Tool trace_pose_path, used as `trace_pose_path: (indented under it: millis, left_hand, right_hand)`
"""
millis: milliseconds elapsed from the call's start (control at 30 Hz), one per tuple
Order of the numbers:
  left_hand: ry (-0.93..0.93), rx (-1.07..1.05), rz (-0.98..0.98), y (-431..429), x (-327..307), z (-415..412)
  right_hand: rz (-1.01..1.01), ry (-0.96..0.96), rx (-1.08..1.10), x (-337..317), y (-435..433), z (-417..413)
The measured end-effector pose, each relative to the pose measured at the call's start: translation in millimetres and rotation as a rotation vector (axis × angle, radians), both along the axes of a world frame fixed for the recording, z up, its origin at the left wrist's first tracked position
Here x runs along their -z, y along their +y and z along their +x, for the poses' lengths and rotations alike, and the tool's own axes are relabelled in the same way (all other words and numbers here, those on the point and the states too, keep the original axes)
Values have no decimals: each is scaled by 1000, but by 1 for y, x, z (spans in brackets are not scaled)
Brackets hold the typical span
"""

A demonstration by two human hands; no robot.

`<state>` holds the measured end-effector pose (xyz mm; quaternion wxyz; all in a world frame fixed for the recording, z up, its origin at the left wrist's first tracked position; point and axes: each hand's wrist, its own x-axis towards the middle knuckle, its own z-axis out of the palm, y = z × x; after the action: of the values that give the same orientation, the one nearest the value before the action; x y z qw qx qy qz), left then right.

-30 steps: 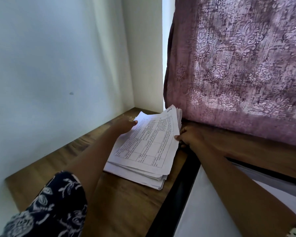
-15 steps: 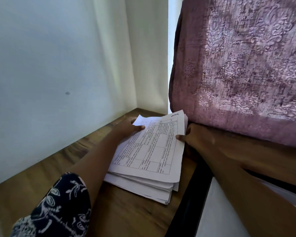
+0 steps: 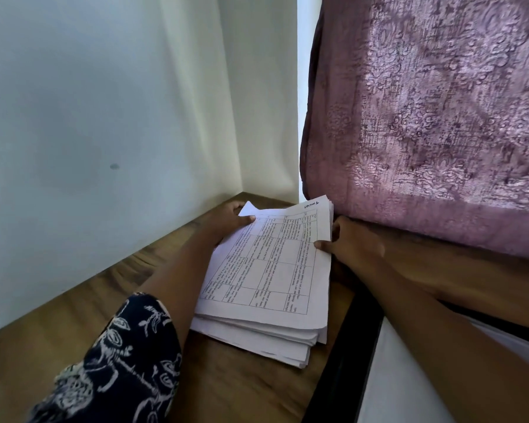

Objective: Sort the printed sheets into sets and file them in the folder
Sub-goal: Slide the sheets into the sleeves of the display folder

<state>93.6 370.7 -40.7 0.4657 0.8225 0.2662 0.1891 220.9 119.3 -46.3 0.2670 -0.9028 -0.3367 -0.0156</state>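
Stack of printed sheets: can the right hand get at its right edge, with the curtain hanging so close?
Probably yes. The right hand already has its thumb on the stack of printed sheets at the right edge; the purple curtain hangs behind and above, not between them.

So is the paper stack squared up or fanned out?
Fanned out: the stack has lower sheets sticking past the top one at the near and far-left edges.

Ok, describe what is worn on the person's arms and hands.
The left arm has a short dark navy sleeve with a white floral, leafy print, ending near the elbow; its forearm is bare. The right arm shows no sleeve in view. Neither the left hand nor the right hand has gloves or visible rings.
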Motion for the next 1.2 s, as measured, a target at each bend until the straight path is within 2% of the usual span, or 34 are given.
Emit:
trace_pose_path:
  millis: [167, 267, 433, 600, 667, 733, 800, 867, 900, 967, 1033, 1133, 1200]
  left_hand:
    - [-123, -151, 157, 0, 1, 3]
    - [-252, -236, 134, -1, -1, 2]
    - [-435, -225, 168, -6, -21, -5]
    - [-573, -235, 128, -11, -49, -20]
    - [-599, -253, 64, -14, -60, -30]
    - [-640, -266, -20, -17, -70, -41]
    - [-687, -276, -89, -19, -82, -52]
    - [-741, -275, -158, -24, -98, -62]
    - [-759, -261, -215, -26, -107, -68]
    - [-766, -166, -367, -32, -120, -76]
    - [-676, 10, -508, -41, -124, -90]
    - [-449, 188, -505, -72, -115, -110]
    - [-456, 143, -474, -102, -110, -118]
  right_hand:
    - [7, -15, 21, -1, 0, -3]
    - [47, 6, 38, -2, -2, -5]
    - [270, 102, 36, -10, 0, -3]
    - [589, 433, -213, -22, 3, -13]
    - [646, 474, -233, -29, 4, -21]
    - [714, 610, -222, -38, 5, -25]
    - [682, 801, -276, -45, 5, -29]
    - [589, 843, -326, -52, 2, -37]
    - [604, 839, -332, -57, 0, -42]
    - [705, 804, -307, -70, -1, -51]
    - [773, 742, -257, -87, -9, -65]
    - [897, 681, -180, -109, -25, -80]
    - [927, 590, -138, -120, -42, -91]
